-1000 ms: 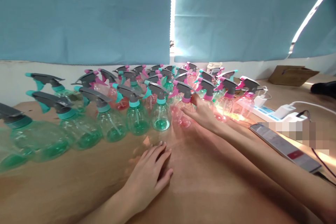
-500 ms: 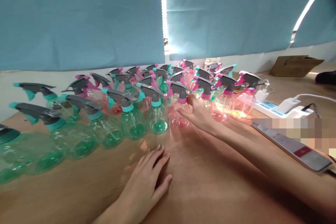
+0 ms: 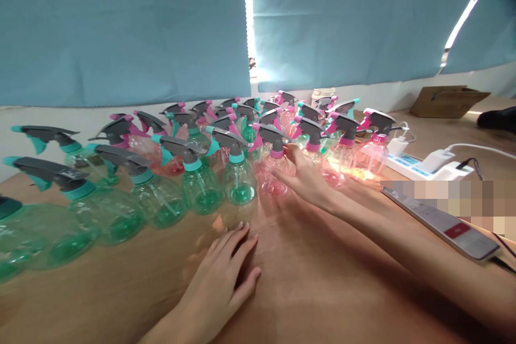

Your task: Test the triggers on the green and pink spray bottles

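Observation:
My right hand [image 3: 304, 177] is around the right side of a pink spray bottle [image 3: 274, 185], thumb across its front and fingers behind. The bottle stands upright on the table and has a grey and pink trigger head. Flat on the tabletop in front of the bottles rests my left hand [image 3: 221, 274], fingers stretched, holding nothing. Just left of the held bottle is a green spray bottle [image 3: 241, 183] with a turquoise collar. Another green spray bottle [image 3: 203, 191] stands beside that one. To the right of my right hand is a pink spray bottle [image 3: 338, 169].
Several more green and pink spray bottles crowd the table [image 3: 322, 279] toward the wall. At the right lie a white power strip [image 3: 411, 166] with plugs and a phone [image 3: 443, 226] on a cable. Farther back sits a brown paper bag [image 3: 447, 102]. Blue blinds [image 3: 121, 27] hang behind.
The whole view has shifted slightly, so everything appears a little further left. My right hand stays at the pink bottle, and my left hand still lies on the table.

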Demonstrator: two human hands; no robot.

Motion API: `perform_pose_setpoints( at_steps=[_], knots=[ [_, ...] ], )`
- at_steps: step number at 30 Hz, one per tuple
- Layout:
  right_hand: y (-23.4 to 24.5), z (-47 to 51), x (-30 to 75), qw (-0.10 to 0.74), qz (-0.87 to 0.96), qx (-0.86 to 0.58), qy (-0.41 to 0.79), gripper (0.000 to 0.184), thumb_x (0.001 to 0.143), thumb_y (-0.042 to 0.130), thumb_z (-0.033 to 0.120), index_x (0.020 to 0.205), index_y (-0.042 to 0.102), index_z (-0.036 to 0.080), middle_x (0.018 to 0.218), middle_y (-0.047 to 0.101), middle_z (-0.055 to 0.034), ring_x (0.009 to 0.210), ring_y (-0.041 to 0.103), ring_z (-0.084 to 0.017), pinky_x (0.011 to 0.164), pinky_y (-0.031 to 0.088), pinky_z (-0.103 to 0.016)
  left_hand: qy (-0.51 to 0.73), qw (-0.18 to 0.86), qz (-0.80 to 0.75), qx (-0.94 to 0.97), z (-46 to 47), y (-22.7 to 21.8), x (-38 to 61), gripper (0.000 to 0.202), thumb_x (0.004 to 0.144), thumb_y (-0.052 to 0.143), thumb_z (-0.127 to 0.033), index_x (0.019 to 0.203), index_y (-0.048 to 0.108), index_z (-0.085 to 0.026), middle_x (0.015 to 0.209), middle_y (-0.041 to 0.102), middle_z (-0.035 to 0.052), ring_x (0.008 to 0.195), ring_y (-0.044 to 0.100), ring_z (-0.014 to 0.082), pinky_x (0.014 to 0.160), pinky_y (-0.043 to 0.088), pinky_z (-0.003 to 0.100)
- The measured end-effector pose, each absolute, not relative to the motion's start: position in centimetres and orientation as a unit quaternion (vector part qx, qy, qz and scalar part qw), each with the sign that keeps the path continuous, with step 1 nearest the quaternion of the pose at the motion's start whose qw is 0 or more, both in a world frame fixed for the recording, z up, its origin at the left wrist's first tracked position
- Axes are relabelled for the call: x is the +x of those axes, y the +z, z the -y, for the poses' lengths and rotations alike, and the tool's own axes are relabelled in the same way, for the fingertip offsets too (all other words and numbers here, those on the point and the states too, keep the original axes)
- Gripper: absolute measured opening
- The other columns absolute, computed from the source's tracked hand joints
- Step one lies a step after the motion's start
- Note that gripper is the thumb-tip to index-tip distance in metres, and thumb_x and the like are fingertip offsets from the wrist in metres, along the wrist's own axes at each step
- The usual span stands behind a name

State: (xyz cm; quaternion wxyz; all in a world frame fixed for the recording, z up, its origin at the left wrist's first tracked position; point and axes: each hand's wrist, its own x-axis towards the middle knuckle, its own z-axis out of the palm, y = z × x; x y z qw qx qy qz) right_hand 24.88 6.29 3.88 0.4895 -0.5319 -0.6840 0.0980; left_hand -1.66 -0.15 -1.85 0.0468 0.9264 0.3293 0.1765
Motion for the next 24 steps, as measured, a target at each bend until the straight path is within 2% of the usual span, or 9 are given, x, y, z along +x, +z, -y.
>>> perform_pose_setpoints(
  at_steps=[3, 5, 8, 10, 14, 17, 20, 24],
  knots=[
    [4.0, -4.3, 25.8, 0.489, 0.689, -0.522, 0.114, 0.057, 0.086, 0.065, 0.038, 0.134, 0.042, 0.019, 0.138, 0.056, -0.0165, 0.131, 0.052, -0.027, 0.109, 0.043, -0.046, 0.179, 0.047, -0.331, 0.925, 0.1, -1.9, -1.7, 0.042, 0.100, 0.045, -0.040, 0.139, 0.050, -0.025, 0.145, 0.050, 0.0088, 0.132, 0.047, 0.0312, 0.106, 0.042, 0.050],
    [4.1, -2.6, 26.9, 0.496, 0.679, -0.529, 0.115, 0.052, 0.087, 0.063, 0.037, 0.132, 0.045, 0.017, 0.134, 0.059, -0.0156, 0.126, 0.056, -0.024, 0.104, 0.050, -0.041, 0.178, 0.047, -0.333, 0.925, 0.1, -1.8, -1.7, 0.042, 0.100, 0.045, -0.040, 0.139, 0.049, -0.025, 0.145, 0.051, 0.0090, 0.132, 0.047, 0.0314, 0.106, 0.043, 0.050],
    [4.4, -0.4, 29.1, 0.498, 0.646, -0.569, 0.101, 0.035, 0.087, 0.063, 0.040, 0.113, 0.058, 0.018, 0.115, 0.068, -0.0134, 0.094, 0.072, -0.025, 0.081, 0.061, -0.043, 0.178, 0.050, -0.340, 0.922, 0.1, -1.7, -1.6, 0.042, 0.100, 0.045, -0.039, 0.140, 0.048, -0.026, 0.144, 0.051, 0.0090, 0.131, 0.048, 0.0319, 0.103, 0.045, 0.052],
    [4.7, 0.3, 30.6, 0.503, 0.620, -0.597, 0.078, 0.031, 0.086, 0.063, 0.043, 0.104, 0.062, 0.018, 0.106, 0.070, -0.0126, 0.082, 0.072, -0.025, 0.069, 0.062, -0.043, 0.181, 0.057, -0.343, 0.920, 0.1, -1.6, -1.4, 0.042, 0.100, 0.045, -0.038, 0.140, 0.047, -0.028, 0.144, 0.051, 0.0083, 0.130, 0.049, 0.0315, 0.103, 0.046, 0.051],
    [5.3, -0.3, 32.3, 0.504, 0.597, -0.623, 0.037, 0.032, 0.086, 0.062, 0.043, 0.107, 0.062, 0.019, 0.112, 0.070, -0.0142, 0.103, 0.068, -0.030, 0.069, 0.060, -0.041, 0.190, 0.075, -0.335, 0.920, 0.3, -1.1, -0.5, 0.039, 0.099, 0.047, -0.035, 0.137, 0.050, -0.028, 0.142, 0.052, 0.0072, 0.126, 0.053, 0.0296, 0.102, 0.048, 0.046],
    [5.3, -1.9, 32.4, 0.487, 0.606, -0.629, 0.030, 0.047, 0.084, 0.064, 0.046, 0.119, 0.059, 0.017, 0.122, 0.067, -0.0171, 0.114, 0.063, -0.034, 0.080, 0.058, -0.047, 0.195, 0.084, -0.325, 0.921, 0.5, -0.3, 0.8, 0.035, 0.098, 0.048, -0.032, 0.132, 0.052, -0.027, 0.138, 0.054, 0.0083, 0.124, 0.055, 0.0290, 0.101, 0.049, 0.045],
    [4.9, -3.5, 31.8, 0.465, 0.610, -0.641, 0.021, 0.060, 0.080, 0.066, 0.052, 0.125, 0.056, 0.014, 0.125, 0.065, -0.0202, 0.115, 0.062, -0.038, 0.092, 0.050, -0.055, 0.189, 0.092, -0.319, 0.924, 0.5, 0.3, 2.4, 0.032, 0.097, 0.049, -0.028, 0.129, 0.053, -0.025, 0.135, 0.056, 0.0093, 0.121, 0.057, 0.0282, 0.100, 0.050, 0.043],
    [4.5, -5.0, 30.9, 0.437, 0.606, -0.664, 0.019, 0.062, 0.082, 0.060, 0.055, 0.128, 0.056, 0.014, 0.127, 0.063, -0.0226, 0.111, 0.062, -0.043, 0.086, 0.051, -0.058, 0.207, 0.095, -0.307, 0.924, 0.4, 0.2, 4.3, 0.033, 0.096, 0.049, -0.024, 0.130, 0.051, -0.024, 0.135, 0.055, 0.0092, 0.123, 0.054, 0.0277, 0.102, 0.048, 0.044]
  ],
)
